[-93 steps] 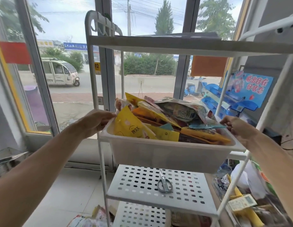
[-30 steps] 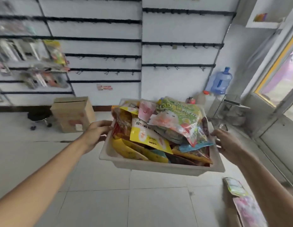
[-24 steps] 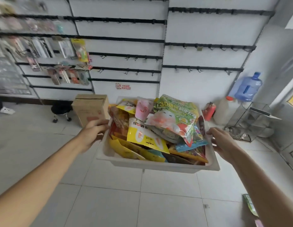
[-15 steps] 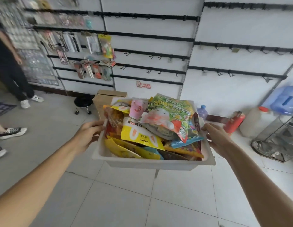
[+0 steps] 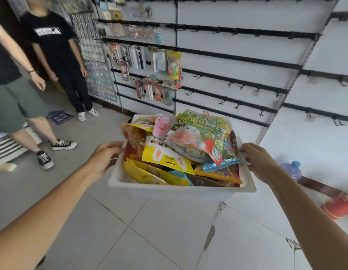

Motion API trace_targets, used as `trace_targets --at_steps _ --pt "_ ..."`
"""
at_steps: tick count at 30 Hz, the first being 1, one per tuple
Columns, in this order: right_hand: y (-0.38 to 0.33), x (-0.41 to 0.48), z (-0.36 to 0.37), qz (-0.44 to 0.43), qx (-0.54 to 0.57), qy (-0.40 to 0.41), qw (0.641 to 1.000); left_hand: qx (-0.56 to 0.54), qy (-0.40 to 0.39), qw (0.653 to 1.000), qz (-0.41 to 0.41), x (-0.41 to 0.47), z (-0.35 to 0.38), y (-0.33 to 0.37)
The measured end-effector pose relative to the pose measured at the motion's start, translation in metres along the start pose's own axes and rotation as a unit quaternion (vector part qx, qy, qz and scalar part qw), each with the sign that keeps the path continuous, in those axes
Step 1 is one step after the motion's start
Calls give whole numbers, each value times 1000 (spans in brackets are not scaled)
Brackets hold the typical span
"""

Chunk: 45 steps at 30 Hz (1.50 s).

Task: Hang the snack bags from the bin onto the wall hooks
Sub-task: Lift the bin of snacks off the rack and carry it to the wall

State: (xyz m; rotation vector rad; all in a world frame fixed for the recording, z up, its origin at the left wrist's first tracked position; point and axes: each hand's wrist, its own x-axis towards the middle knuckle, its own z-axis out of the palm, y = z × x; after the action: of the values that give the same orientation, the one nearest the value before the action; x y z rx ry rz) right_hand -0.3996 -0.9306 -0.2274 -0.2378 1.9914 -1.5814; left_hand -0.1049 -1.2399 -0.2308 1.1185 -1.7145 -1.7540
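Hands, two: left hand (image 5: 103, 156) and right hand (image 5: 258, 162) grip one bin (image 5: 181, 189).

Both hands, left (image 5: 104, 158) and right (image 5: 259, 162), grip the bin (image 5: 181, 189), heaped with bags (image 5: 181, 151). Bare hooks (image 5: 239, 84) at 12 to 2 o'clock, open reach. Hung packs (image 5: 149, 75) crowd 11 o'clock. Two people (image 5: 42, 65) block 10 o'clock. Bottle (image 5: 292, 169), red can (image 5: 337, 207) at 3 o'clock, low. Floor (image 5: 149, 230) at 6 o'clock clear.

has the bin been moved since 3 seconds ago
Yes. The white bin has left the metal rack by the window and been carried, held by the left hand and right hand, across the floor toward the hook wall.
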Motion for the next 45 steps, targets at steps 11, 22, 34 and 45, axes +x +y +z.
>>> trace_targets --at_steps 11,22,34,45 --pt "-58 197 98 16 -11 -11 1000 -24 3 1000 -16 206 -22 25" --pt "-125 385 171 30 -1 -1 1000 4 -22 1000 -19 442 -16 85" --pt "-155 602 222 70 15 5 997 50 -20 998 -34 679 29 109" --pt "-145 722 274 127 16 76 989 93 -82 989 -79 841 39 92"
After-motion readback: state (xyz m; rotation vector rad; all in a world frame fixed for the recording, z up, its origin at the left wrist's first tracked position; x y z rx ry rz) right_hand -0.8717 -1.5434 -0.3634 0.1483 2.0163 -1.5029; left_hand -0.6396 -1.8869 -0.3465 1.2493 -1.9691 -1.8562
